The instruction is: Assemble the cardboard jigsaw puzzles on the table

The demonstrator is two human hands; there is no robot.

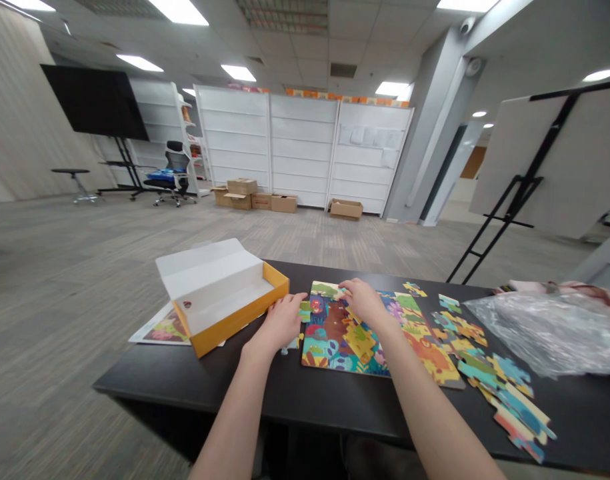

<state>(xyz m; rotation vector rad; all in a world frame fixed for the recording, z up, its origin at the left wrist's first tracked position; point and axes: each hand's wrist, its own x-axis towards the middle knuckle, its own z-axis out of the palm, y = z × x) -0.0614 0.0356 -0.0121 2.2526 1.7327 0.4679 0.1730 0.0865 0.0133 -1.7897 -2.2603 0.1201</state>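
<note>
A colourful jigsaw puzzle [337, 327], largely assembled in its flat tray, lies on the black table. My right hand [365, 301] reaches over its upper part, fingers bent and closed at a puzzle piece [342, 291] near the top edge; the fingers partly hide that piece. Between the yellow box and the puzzle's left edge, my left hand [283, 321] rests with its fingers stretched out. A green puzzle piece [305, 311] shows by its fingertips, and another loose piece [295, 343] is partly covered below. Right of the puzzle lie several loose pieces [485, 367], some overlapping.
An open yellow box [235, 328] with a white inside stands at the left, over a printed sheet [157, 327]. Crumpled clear plastic [549, 327] covers the table's right end. Beyond the black table [195, 380] are cardboard boxes [283, 203], an office chair [172, 175] and a board stand [505, 207].
</note>
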